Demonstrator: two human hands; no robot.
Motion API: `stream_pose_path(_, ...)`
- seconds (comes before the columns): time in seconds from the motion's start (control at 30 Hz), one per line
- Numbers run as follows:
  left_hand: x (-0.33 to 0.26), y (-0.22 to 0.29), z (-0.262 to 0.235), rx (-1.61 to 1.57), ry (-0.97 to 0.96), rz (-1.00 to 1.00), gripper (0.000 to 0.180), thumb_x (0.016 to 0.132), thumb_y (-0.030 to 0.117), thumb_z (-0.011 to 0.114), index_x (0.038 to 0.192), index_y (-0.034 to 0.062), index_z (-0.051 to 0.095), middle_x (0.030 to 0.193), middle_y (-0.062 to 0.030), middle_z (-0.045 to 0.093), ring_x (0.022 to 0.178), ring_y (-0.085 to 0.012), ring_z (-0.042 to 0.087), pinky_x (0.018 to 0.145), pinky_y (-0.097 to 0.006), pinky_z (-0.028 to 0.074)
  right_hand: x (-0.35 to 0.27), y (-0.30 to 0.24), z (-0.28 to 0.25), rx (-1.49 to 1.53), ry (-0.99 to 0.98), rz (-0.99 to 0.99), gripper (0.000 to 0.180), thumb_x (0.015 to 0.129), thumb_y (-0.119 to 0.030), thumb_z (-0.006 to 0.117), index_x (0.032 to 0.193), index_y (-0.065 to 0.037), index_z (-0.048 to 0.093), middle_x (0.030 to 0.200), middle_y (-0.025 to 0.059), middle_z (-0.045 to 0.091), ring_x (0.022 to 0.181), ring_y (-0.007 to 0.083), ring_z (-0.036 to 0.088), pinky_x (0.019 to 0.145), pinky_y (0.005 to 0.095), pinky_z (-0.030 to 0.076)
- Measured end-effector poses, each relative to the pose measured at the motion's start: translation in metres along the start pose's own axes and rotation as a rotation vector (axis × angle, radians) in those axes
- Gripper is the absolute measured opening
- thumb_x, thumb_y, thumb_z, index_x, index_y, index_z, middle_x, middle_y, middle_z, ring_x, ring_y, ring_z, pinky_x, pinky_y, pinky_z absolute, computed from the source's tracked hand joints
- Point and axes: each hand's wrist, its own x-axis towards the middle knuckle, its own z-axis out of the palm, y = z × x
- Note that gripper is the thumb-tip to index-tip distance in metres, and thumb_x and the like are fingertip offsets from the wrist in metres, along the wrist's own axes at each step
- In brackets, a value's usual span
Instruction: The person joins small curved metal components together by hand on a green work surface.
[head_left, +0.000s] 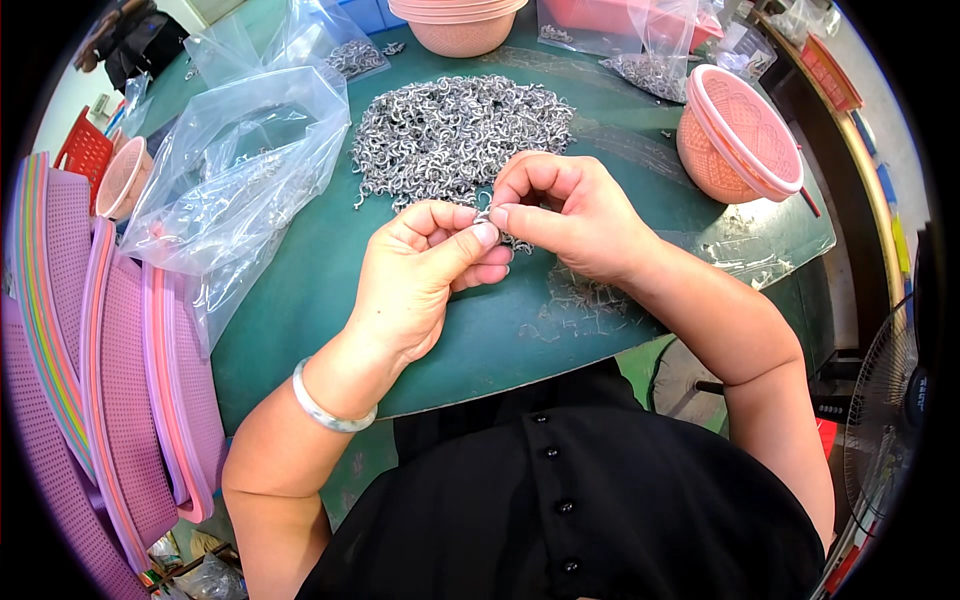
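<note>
On the green table (480,340), metal hooks (455,130) were piled; one small piece (483,207) was pinched by left hand (415,270) and right hand (578,215).

A small silver-grey metal piece (484,198) is pinched near the middle, a thin curved end showing at its far side, the rest hidden. Just beyond lies a broad, loose pile (460,128) of small, curved, silver-grey metal bits, jumbled at all angles, a few straying at its near left edge.
</note>
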Motion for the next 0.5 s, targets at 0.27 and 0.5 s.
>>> stream_pose_path(0.27,0.0001,0.0017,0.0010,-0.001,0.009,-0.015,0.007,0.083,0.001,0.059,0.090,0.0030,0.056,0.084,-0.0092,0.063,0.072,-0.0175,0.065,0.065,-0.028,0.056,0.0001,-0.0016,0.0000,0.016,0.000,0.038,0.008,0.078,-0.009,0.062,0.078,0.000,0.060,0.075,0.0002,0.058,0.069,0.0056,0.052,0.063,0.0210,0.045)
stream_pose_path(0.5,0.0000,0.0027,0.0018,0.005,0.019,-0.032,0.008,0.083,0.002,0.059,0.090,0.0031,0.056,0.083,-0.0081,0.063,0.071,-0.0166,0.065,0.065,-0.028,0.056,-0.0003,-0.0018,-0.0003,0.010,-0.007,0.050,0.010,0.079,-0.010,0.061,0.080,0.000,0.060,0.076,0.0007,0.059,0.070,0.0059,0.053,0.064,0.0213,0.045)
